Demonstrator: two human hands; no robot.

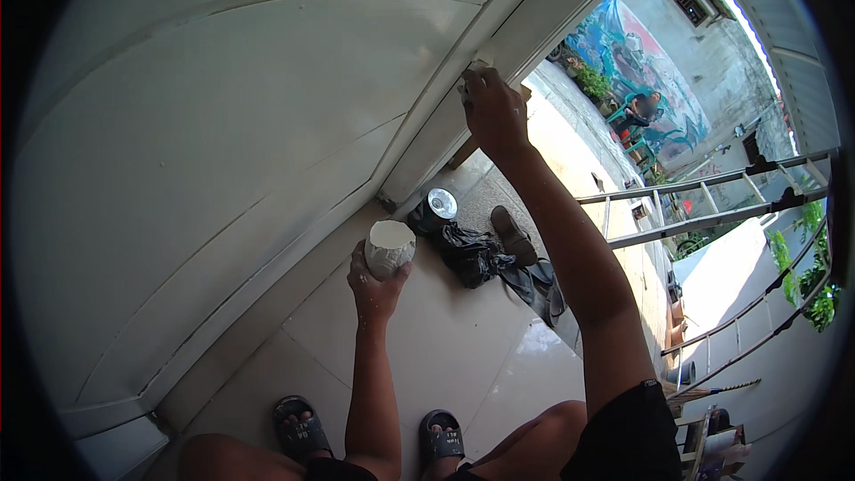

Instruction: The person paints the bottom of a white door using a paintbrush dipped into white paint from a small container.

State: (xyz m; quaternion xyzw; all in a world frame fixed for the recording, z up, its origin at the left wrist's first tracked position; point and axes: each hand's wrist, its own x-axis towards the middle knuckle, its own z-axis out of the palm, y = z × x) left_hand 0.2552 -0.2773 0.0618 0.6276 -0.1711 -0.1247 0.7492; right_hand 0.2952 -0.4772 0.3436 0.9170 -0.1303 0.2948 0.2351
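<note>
On your left stands a white panelled door (205,151), filling most of the view. Your left hand (376,283) is wrapped around a small tub (390,248) of white filler, held up in front of the door's lower part, above the tiled floor (445,347). Your sandals (303,432) show at the bottom edge. Just right of the tub, on the floor by the foot of the frame, a tin (435,209) with a shiny lid sits against a heap of dark cloth (485,258), with a shoe (515,236) lying on it. Your right hand (492,111) reaches up to the white door frame (543,18) and presses a small tool (479,67) against its edge, fingers closed on it; what kind of tool cannot be told. Further right, a metal ladder (712,200) lies across the yard, before a painted wall (641,62).
</note>
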